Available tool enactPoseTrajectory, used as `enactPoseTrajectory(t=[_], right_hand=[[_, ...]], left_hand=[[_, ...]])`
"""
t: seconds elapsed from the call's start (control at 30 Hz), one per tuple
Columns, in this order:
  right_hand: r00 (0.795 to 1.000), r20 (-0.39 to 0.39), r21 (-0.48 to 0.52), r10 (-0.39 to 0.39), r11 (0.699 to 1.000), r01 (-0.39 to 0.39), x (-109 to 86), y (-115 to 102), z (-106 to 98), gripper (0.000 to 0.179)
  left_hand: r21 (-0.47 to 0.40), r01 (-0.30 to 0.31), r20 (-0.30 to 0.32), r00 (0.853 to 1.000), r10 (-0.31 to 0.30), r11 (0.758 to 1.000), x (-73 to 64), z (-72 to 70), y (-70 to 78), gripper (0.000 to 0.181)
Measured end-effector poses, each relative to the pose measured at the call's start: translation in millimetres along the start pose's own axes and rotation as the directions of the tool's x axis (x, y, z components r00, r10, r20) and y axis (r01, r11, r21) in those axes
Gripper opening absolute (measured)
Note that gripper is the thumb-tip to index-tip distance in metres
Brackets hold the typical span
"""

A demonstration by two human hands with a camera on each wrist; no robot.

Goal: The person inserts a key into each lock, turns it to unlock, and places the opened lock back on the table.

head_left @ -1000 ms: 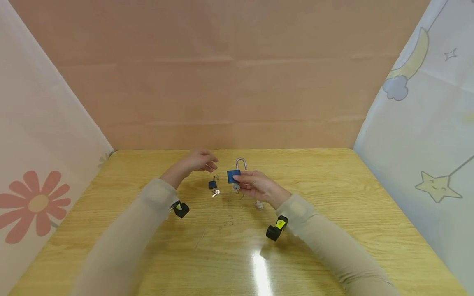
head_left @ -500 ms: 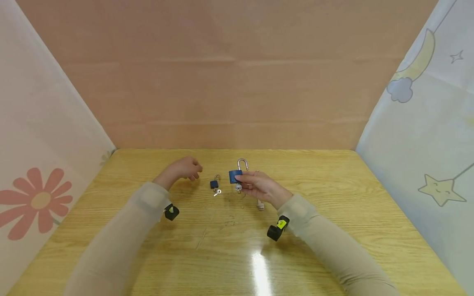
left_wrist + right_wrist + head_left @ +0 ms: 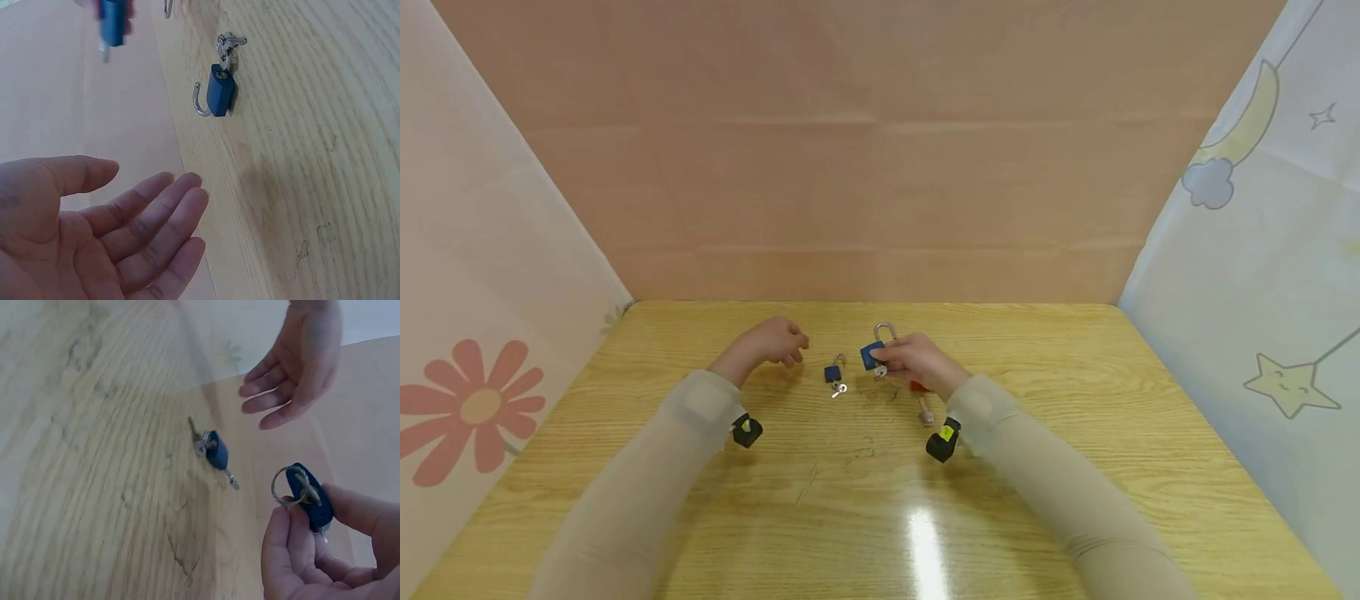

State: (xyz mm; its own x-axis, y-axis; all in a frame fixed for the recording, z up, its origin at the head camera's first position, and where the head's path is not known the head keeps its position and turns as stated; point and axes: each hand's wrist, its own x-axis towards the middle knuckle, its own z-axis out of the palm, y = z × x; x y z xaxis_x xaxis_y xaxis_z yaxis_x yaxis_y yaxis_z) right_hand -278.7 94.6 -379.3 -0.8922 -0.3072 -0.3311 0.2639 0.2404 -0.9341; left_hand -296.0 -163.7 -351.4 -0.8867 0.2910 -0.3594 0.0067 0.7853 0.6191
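Observation:
My right hand [image 3: 919,360] pinches a blue padlock [image 3: 871,356] above the table; its shackle is up and unlocked. In the right wrist view a key ring [image 3: 290,485] hangs at the keyhole end of this padlock. On the table to its left lies a smaller blue padlock [image 3: 832,374], also with its shackle released. Keys [image 3: 230,42] sit at its keyhole. My left hand [image 3: 772,340] hovers left of the smaller padlock, holding nothing, its fingers relaxed and palm visible in the left wrist view.
Partly hidden under my right hand is a red object [image 3: 917,387], with a pale metal piece [image 3: 926,412] in front of it. The wooden table [image 3: 850,517] ends at a pinkish back wall [image 3: 865,167], with printed cloth on both sides.
My left hand has drawn back leftward from near the smaller padlock. The right hand has shifted slightly left and tilted the held padlock, uncovering some red beneath it.

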Motion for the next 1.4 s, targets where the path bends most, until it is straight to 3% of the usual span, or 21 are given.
enactPoseTrajectory(t=[0.23, 0.4, 0.67, 0.77, 1.0, 1.23, 1.4], right_hand=[[0.997, -0.072, -0.204, 0.037, 0.978, -0.051, 14.4, 3.6, 12.7, 0.032], [0.996, -0.086, -0.241, 0.036, 0.969, -0.056, 20.5, 8.8, 17.5, 0.035], [0.994, -0.107, -0.286, 0.017, 0.957, -0.047, 24.1, 9.4, 19.0, 0.020], [0.991, -0.130, -0.372, -0.012, 0.927, -0.037, 27.1, 9.9, 19.4, 0.016], [0.984, -0.170, -0.590, -0.059, 0.806, -0.053, 35.3, 13.3, 23.5, 0.033], [0.979, -0.199, -0.619, -0.035, 0.779, -0.098, 37.9, 12.7, 27.9, 0.041], [0.978, -0.198, -0.699, -0.057, 0.708, -0.101, 38.3, 11.1, 29.2, 0.045]], left_hand=[[-0.011, 0.005, 0.007, 1.000, -0.005, 1.000, -2.5, 2.8, -0.1, 0.044], [0.005, 0.000, 0.005, 1.000, 0.000, 1.000, -1.8, 3.1, -0.8, 0.045], [0.001, -0.007, -0.003, 1.000, 0.007, 1.000, -0.4, 5.1, 2.0, 0.043], [-0.004, -0.012, -0.003, 1.000, 0.012, 1.000, -1.2, 5.1, 4.9, 0.043], [-0.001, -0.008, 0.000, 1.000, 0.008, 1.000, -2.2, 4.7, 7.9, 0.044], [-0.017, -0.009, -0.003, 1.000, 0.009, 1.000, -2.4, 6.3, 7.8, 0.043], [-0.022, -0.003, -0.005, 1.000, 0.003, 1.000, -2.1, 6.1, 8.5, 0.043]])
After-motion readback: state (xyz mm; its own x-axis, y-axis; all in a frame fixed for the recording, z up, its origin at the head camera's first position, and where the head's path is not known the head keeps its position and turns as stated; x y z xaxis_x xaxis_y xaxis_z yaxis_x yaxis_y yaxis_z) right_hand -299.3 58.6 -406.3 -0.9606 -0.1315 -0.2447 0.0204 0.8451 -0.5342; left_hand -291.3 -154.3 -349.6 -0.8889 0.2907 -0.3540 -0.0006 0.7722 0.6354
